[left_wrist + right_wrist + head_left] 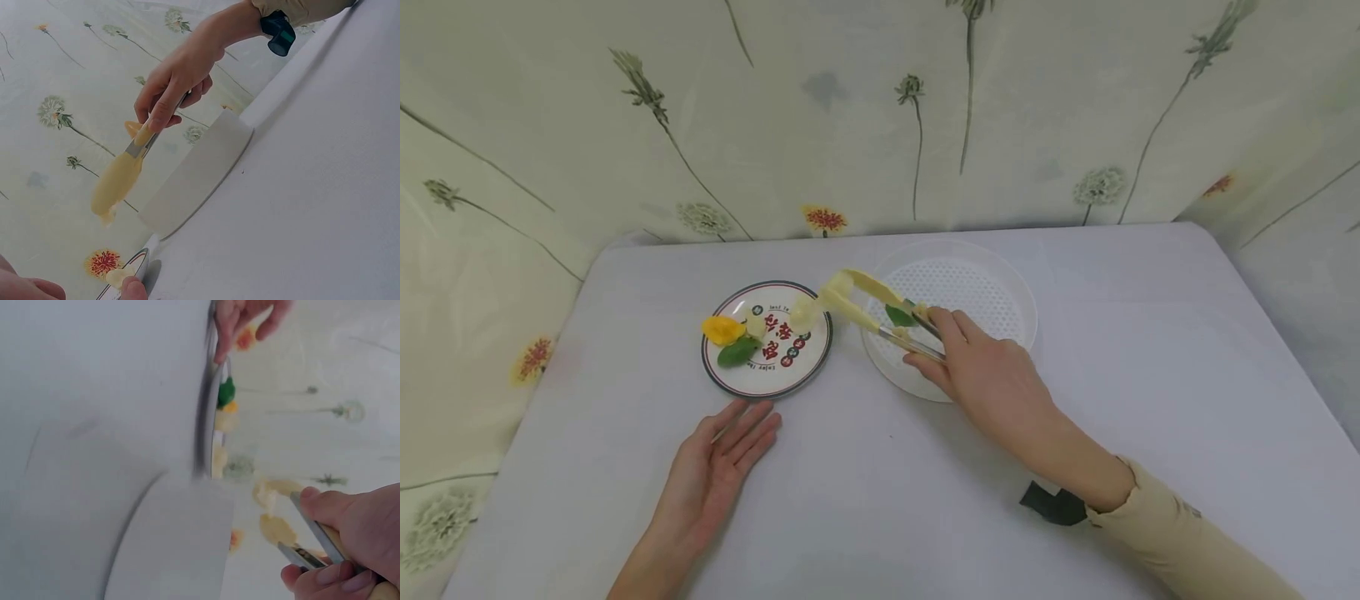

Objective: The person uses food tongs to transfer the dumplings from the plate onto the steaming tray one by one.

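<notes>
Nearest you, your left hand is lying palm-up on the table, fingers straight and relaxed, holding nothing; its fingertips are pointing toward the plate and are stopping just short of its near rim. A little farther out, your right hand is reaching in from the right, sleeve and dark strap trailing behind the wrist, and is gripping the tongs by their metal handles, thumb on one arm and fingers curled round the other. The tongs are pointing left, their yellow tips hovering over the right edge of the plate with a pale piece sitting at the tips; whether the tips are pinching it is hard to tell. On the plate, a yellow piece, a green leaf and another pale bit are lying close together on the left side. Beyond your right hand, the white strainer is standing just right of the plate, a green leaf lying in it under the tongs.
</notes>
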`<state>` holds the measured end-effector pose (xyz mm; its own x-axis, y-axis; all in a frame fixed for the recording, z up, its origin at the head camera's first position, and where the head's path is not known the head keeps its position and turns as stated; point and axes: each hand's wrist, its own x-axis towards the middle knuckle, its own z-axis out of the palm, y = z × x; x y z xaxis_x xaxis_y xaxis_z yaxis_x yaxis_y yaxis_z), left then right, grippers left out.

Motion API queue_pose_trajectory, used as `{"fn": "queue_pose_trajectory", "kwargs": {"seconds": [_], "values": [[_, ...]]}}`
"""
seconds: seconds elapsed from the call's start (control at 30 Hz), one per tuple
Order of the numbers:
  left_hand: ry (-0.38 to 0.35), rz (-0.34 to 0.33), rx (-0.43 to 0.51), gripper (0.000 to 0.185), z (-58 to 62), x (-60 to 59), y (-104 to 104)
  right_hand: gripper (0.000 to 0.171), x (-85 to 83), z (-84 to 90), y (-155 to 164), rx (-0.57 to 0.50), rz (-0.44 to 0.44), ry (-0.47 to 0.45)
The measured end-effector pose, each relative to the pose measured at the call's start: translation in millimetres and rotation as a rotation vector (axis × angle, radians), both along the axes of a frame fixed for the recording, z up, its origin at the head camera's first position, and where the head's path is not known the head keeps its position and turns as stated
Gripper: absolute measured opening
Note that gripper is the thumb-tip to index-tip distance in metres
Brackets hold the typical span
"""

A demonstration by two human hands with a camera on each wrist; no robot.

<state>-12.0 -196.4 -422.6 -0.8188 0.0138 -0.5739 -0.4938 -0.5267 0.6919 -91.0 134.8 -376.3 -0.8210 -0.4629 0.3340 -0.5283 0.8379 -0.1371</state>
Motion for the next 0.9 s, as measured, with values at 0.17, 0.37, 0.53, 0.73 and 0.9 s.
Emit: {"fn": "queue_pose_trajectory", "kwargs": {"seconds": [0.17, 0.37, 0.53, 0.73, 0.9], "values": [[-0.007, 0.002, 0.006, 0.059, 0.9, -0.2, 0.4, 0.058, -5.2, 3.3, 22.8, -0.03, -0.061, 0.008], [-0.015, 0.002, 0.014, 0.059, 1.5, 0.1, -0.5, 0.055, -9.9, 0.8, 39.9, -0.012, -0.1, 0.057], [-0.021, 0.0, 0.016, 0.059, 1.7, 0.3, -1.2, 0.052, -12.7, -6.5, 45.2, 0.006, -0.117, 0.04], [-0.013, -0.005, 0.021, 0.059, 1.6, 0.7, -1.7, 0.051, -12.9, -9.0, 45.5, 0.017, -0.113, 0.025], [-0.013, -0.001, 0.022, 0.058, 1.6, 0.8, -2.3, 0.05, -14.5, -10.0, 45.8, 0.027, -0.116, 0.037]]}}
